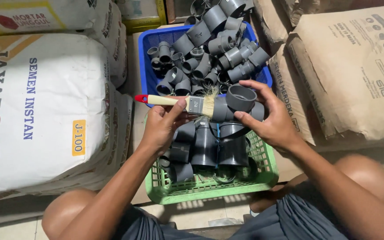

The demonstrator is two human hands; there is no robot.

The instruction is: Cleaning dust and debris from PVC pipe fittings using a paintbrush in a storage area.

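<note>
The green basket nearest the knees holds only a few grey fittings. Above it, the left hand pinches a paintbrush, its bristles on the pipe fitting clasped by the right hand. Beyond, the blue basket is heaped, so most seems left.

Paintbrush: pale wood handle, red tip, silver metal band, straw-coloured bristles. Pipe fitting in the right hand: dark grey, same grey as the loose fittings heaped in the blue basket. Green basket: bright green lattice, more grey fittings inside. White sack on the left: navy lettering, orange patch, red ring. Brown paper sacks on the right: tan with dark print. Shorts: grey.
</note>
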